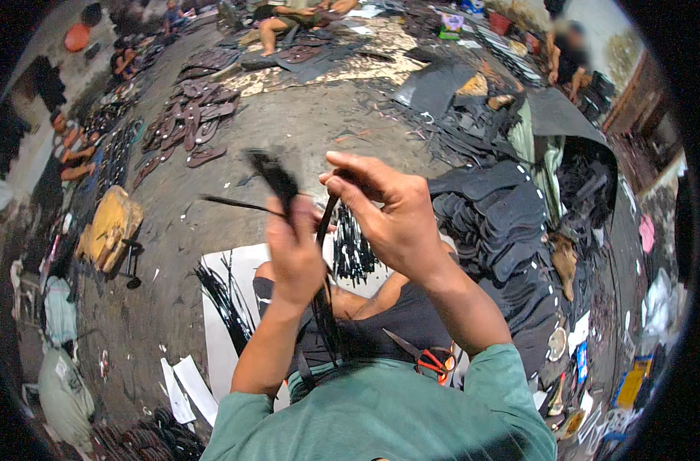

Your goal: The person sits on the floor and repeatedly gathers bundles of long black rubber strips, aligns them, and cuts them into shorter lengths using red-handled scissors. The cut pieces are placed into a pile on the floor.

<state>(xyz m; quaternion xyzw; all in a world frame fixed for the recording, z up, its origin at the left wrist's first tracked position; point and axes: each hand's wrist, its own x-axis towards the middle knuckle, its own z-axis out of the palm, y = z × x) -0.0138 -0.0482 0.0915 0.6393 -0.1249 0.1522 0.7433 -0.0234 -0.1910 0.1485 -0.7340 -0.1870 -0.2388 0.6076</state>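
Observation:
My left hand (294,265), smeared by motion, is closed round a bundle of black strips (273,177) that fans out above it. One thin strip sticks out to the left, and dark lengths hang below toward my lap. Close by on the right, my right hand (392,211) pinches a black strip (326,213) between thumb and fingers. Behind the hands, strips with whitish ends (354,250) lie on a white sheet (215,278). More black strips (225,303) rest at the sheet's left side. Orange-handled scissors (434,361) lie on my lap.
Stacked black sole-shaped pieces (480,219) fill the right side. Brown sandals (190,115) lie in a heap at far left. A wooden block (110,229) stands on the left floor. Other people sit along the far edges, one at the upper right (569,65).

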